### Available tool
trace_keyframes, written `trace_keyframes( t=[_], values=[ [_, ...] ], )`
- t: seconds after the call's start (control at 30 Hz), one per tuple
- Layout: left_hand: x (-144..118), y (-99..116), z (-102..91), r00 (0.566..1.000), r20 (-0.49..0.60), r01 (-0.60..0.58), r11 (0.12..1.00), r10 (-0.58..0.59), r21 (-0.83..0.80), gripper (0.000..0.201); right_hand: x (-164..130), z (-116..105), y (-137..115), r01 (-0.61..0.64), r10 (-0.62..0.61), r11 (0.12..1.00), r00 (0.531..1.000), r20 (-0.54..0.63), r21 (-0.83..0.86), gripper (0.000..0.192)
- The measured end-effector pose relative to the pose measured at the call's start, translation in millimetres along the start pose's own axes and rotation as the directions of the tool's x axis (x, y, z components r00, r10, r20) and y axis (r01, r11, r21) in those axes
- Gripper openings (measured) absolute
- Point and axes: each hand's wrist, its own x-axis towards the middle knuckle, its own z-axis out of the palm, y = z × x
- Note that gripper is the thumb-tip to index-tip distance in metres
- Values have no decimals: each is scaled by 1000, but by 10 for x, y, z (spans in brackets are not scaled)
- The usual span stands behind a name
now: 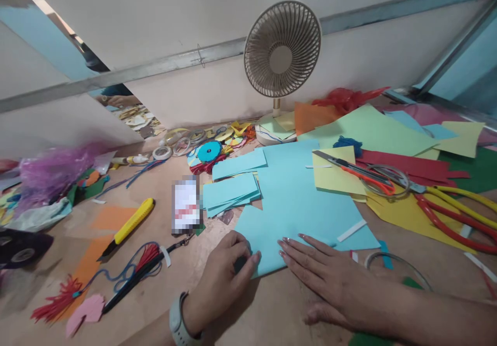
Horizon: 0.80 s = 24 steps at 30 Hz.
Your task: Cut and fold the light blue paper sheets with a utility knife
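A large light blue paper sheet (291, 206) lies on the table in front of me, its near edge folded over. My left hand (227, 265) is closed at the near left corner, fingers curled and thumb on the paper. Stretched out flat, my right hand (330, 276) rests its fingertips on the near edge. A white paper strip (351, 230) lies on the sheet near its right corner. Left of the sheet are cut light blue pieces (232, 195). On its right side sit a yellow paper square (337, 172) and a cutter knife (334, 162).
Red-handled scissors (438, 221) lie at the right among coloured papers. A fan (281, 56) stands at the back against the wall. To the left are a yellow cutter (134, 224), a red tassel (58, 299), a badge on a lanyard (185, 203) and purple plastic (54, 172).
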Motion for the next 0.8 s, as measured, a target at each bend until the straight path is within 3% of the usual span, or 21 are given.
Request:
trace_keyframes(
  t=[0.17, 0.8],
  values=[
    [15, 5, 1, 1000, -8, -7, 1000, 7, -1, 29, 19, -48, -1, 26, -24, 997, 999, 39, -72, 73],
    [6, 11, 3, 1000, -7, 0, 1000, 0, 28, 26, 17, -2, 3, 3, -2, 1000, 999, 51, -11, 70]
  ],
)
